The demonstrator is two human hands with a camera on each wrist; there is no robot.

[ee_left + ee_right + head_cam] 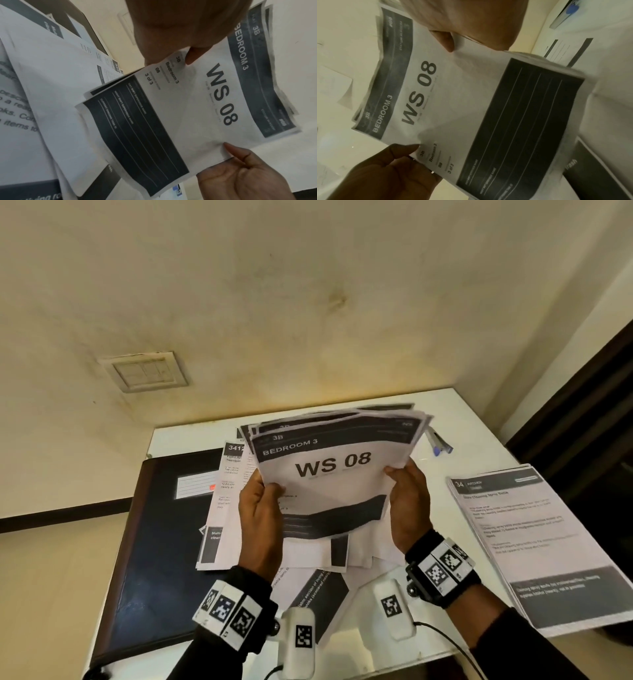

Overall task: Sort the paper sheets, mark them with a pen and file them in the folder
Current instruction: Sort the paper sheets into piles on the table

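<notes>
Both hands hold up a bundle of paper sheets (334, 470) above the table; its top sheet reads "BEDROOM 3, WS 08" (221, 94) (419, 92). My left hand (262, 508) grips the bundle's left edge, thumb on the front. My right hand (407, 501) grips the right edge the same way. A dark blue folder (154, 542) lies shut on the table's left side. A pen (440, 443) with a blue end lies behind the bundle, also visible in the right wrist view as the pen (565, 14). Loose sheets (219, 508) lie under my hands.
A separate stack of sheets (534, 542) headed "34 KITCHEN" lies at the table's right edge. The white table (479, 419) stands against a cream wall with a switch plate (145, 371). Dark woodwork (582, 419) rises at the right.
</notes>
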